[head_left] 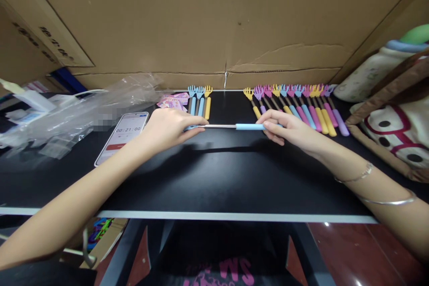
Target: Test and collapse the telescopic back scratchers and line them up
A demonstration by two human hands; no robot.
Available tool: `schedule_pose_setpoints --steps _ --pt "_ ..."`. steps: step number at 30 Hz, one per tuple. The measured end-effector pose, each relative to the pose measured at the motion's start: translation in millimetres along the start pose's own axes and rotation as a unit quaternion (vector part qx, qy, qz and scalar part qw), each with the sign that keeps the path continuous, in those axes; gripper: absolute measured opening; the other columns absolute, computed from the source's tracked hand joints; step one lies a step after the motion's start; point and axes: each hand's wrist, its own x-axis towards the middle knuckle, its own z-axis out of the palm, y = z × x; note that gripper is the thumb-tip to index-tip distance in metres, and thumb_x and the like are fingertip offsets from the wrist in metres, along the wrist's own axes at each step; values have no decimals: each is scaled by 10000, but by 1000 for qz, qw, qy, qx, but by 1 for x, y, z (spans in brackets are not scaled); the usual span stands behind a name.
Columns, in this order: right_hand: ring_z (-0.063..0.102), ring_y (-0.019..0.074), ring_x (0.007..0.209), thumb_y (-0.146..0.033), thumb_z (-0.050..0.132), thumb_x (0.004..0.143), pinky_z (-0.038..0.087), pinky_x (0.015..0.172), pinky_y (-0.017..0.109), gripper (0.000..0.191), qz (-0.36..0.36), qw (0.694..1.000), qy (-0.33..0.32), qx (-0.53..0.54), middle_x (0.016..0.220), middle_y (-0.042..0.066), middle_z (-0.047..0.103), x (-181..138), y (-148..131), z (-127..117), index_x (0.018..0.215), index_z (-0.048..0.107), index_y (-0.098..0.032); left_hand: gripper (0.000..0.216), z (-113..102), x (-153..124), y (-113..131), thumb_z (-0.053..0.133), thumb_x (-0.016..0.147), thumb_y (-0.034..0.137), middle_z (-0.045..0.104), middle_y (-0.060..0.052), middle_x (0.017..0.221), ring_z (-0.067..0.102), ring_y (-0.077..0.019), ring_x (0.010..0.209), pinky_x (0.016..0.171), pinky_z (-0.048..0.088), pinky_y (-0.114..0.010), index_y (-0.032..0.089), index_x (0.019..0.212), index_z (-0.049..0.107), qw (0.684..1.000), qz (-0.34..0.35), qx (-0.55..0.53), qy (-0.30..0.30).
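Observation:
A blue back scratcher (248, 127) with a bare metal rod is held level above the black table. My left hand (170, 126) is closed around its head end, which the fingers mostly hide. The blue handle is pinched at its far end by my right hand (284, 128). Behind my left hand lie two blue back scratchers and a yellow back scratcher (208, 106), claws toward the cardboard. To the right, beyond my right hand, a row of several back scratchers (313, 114) in yellow, purple, pink and blue lies side by side.
A phone (124, 132) showing a timer lies left of my left hand, near crumpled clear plastic bags (87, 111) and pink printed packets (174, 100). Cardboard (214, 22) walls the back. A bag (395, 134) and a bottle (362, 71) stand at the right.

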Motion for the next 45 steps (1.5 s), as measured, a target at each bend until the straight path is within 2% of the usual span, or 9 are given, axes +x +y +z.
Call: schedule_pose_setpoints --steps 12,18,27,32,40,45 --pt "318 40 320 -483 509 927 167 375 245 309 54 994 -58 73 482 -94 423 -3 -2 1 926 516 -174 329 3 -2 0 450 947 439 761 -12 787 681 -169 665 497 253 -234 308 985 750 998 44 -12 41" --pt "365 56 353 -456 528 920 214 407 254 284 57 993 -54 86 493 -92 402 -3 -2 4 926 527 -172 327 3 -2 0 442 953 440 759 -10 807 680 -171 693 512 269 -233 305 990 737 999 39 -11 25" --pt "410 50 454 -433 671 811 298 471 240 311 41 997 -15 60 612 -52 511 -2 -8 7 923 575 -159 338 2 0 2 415 960 457 749 -4 791 680 -178 689 525 286 -235 300 1003 711 999 28 -5 -18" --pt "413 46 436 -422 652 836 303 453 232 289 39 997 -24 55 594 -58 517 -2 -8 7 931 564 -163 339 0 0 0 412 965 449 760 -11 847 688 -177 740 538 301 -231 301 1029 709 999 21 -4 -32" --pt "424 54 375 -440 621 858 275 381 227 313 54 995 -59 66 573 -49 544 -3 -7 6 983 558 -160 338 0 -2 -1 426 963 438 768 2 843 709 -170 732 507 290 -243 304 998 734 998 54 -16 20" --pt "434 55 364 -465 598 872 283 372 223 333 67 992 -81 67 585 -42 570 -4 -8 5 1002 546 -163 316 1 -1 -1 459 950 438 772 4 860 712 -164 728 509 298 -239 303 973 744 998 55 -23 20"
